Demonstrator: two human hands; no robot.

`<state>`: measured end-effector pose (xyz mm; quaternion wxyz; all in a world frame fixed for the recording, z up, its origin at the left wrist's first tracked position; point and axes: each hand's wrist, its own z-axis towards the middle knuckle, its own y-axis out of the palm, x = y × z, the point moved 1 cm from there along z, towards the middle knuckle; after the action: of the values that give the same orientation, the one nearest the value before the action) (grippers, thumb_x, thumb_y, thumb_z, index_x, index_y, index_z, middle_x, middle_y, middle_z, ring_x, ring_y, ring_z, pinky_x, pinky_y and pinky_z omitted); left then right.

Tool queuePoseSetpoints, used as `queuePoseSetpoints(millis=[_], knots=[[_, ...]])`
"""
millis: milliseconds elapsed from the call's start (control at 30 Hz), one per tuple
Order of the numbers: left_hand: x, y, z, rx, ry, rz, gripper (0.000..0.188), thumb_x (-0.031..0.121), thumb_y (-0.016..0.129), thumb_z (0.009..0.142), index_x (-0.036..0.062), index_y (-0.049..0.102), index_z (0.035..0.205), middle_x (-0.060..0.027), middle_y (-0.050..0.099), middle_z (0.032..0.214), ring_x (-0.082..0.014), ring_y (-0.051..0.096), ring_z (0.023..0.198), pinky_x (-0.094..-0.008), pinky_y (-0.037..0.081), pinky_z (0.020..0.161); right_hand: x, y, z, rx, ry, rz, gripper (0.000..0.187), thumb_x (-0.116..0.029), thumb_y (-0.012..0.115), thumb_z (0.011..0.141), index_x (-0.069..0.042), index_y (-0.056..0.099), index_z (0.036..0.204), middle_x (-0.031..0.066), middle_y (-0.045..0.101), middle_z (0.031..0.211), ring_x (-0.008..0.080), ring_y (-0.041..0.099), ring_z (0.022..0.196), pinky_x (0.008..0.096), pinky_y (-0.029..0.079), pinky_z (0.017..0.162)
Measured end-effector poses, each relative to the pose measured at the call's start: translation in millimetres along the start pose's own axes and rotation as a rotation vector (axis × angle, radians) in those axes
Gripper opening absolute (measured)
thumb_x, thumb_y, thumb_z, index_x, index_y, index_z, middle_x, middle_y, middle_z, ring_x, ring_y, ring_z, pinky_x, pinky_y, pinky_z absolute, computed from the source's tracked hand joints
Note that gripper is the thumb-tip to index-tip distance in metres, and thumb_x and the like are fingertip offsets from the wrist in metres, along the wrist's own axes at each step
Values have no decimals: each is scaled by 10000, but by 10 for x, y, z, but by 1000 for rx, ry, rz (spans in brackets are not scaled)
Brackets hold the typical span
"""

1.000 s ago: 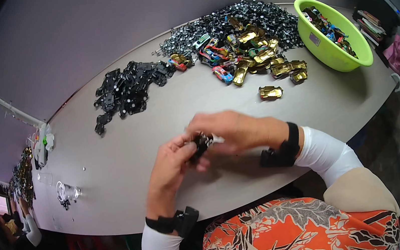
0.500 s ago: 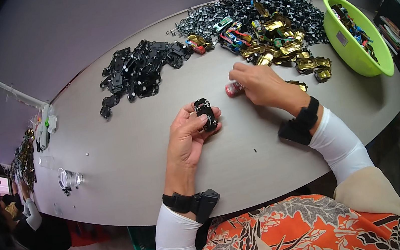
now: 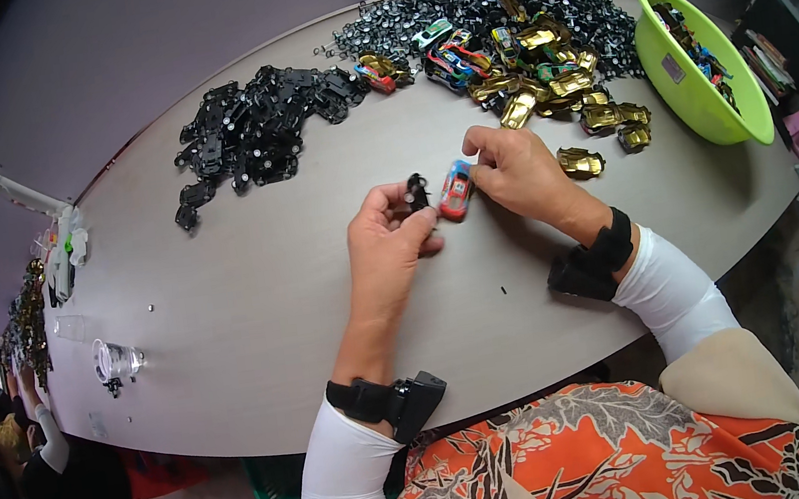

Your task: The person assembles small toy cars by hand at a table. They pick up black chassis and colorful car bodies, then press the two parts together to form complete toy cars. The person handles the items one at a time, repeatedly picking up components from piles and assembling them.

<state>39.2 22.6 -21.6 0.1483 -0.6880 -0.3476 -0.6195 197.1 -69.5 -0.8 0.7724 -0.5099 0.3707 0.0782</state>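
Observation:
Between thumb and fingers, my left hand [image 3: 391, 235] grips a black toy car chassis [image 3: 416, 193], now turned on edge. Right beside it, my right hand [image 3: 516, 165] pinches a red and blue toy car body [image 3: 455, 191] by its right side. The two parts are close together over the middle of the table; whether they touch I cannot tell. A gold toy car body [image 3: 581, 162] lies on the table to the right of my right hand.
At the back left is a heap of black chassis [image 3: 253, 132]. Gold and coloured car bodies [image 3: 539, 80] lie before a pile of small wheel axles [image 3: 489, 5]. A green basin [image 3: 715, 97] stands at right, a clear cup [image 3: 115, 359] at left. Another person [image 3: 70, 465] sits far left.
My right hand has turned the car body upright and brought it near the chassis. My left hand has tilted the chassis on edge and moved it slightly up.

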Motion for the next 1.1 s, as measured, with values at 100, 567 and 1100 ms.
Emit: queuePoseSetpoints(millis=[100, 567, 1100], knots=[[-39, 10, -4, -89, -62, 1, 163, 8, 598, 807, 15, 526, 953, -54, 598, 870, -116, 611, 790, -234, 554, 572, -72, -1, -26, -64, 96, 86, 140, -108, 630, 706, -8, 582, 791, 150, 590, 604, 336, 587, 584, 419, 449, 559], [80, -162, -105, -46, -56, -312, 424, 11, 633, 779, -28, 463, 1165, -114, 594, 967, -253, 630, 893, -379, 593, 663, -153, 28, -86, -148, -134, 83, 233, -57, 624, 675, -16, 528, 883, 154, 586, 751, 284, 591, 621, 375, 483, 579], [145, 4, -192, -214, -36, -358, 443, 38, 619, 819, -26, 464, 1229, -117, 594, 1038, -229, 619, 934, -367, 581, 742, -306, -149, -404, -174, 63, 994, 285, -24, 620, 804, -37, 454, 1036, 5, 491, 875, 51, 498, 760, 208, 461, 652]])
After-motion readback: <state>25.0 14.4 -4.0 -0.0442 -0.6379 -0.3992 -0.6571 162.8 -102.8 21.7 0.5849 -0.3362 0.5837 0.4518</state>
